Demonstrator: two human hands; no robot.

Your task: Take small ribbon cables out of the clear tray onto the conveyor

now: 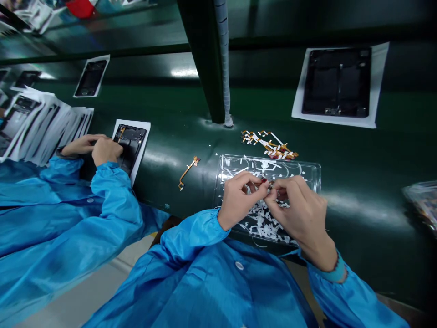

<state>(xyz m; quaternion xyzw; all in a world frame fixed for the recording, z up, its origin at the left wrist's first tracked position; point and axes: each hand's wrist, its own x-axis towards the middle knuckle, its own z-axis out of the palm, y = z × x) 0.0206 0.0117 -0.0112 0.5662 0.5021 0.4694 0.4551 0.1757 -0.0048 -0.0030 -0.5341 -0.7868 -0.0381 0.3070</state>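
Observation:
Over a clear plastic tray (pixel 318 175), my left hand (pixel 241 197) pinches a small flex cable (pixel 264 180), of which a dark red end shows at the fingertips. My right hand (pixel 297 202) meets it from the other side, thumb and forefinger closed on the same small part. Most of the cable is hidden by my fingers. White scraps of peeled backing (pixel 268 223) litter the tray beneath both hands. Just behind the tray lies a loose pile of orange flex cables (pixel 269 145) with white tabs. One single flex cable (pixel 189 173) rests on the green bench to the left.
A green post (pixel 205 59) with a wrapped conduit rises behind the tray. A black device housing (pixel 336 82) lies on white paper at the back right. At left, a co-worker's hands (pixel 102 148) work on another housing (pixel 133 136), beside a stack of papered housings (pixel 51 123).

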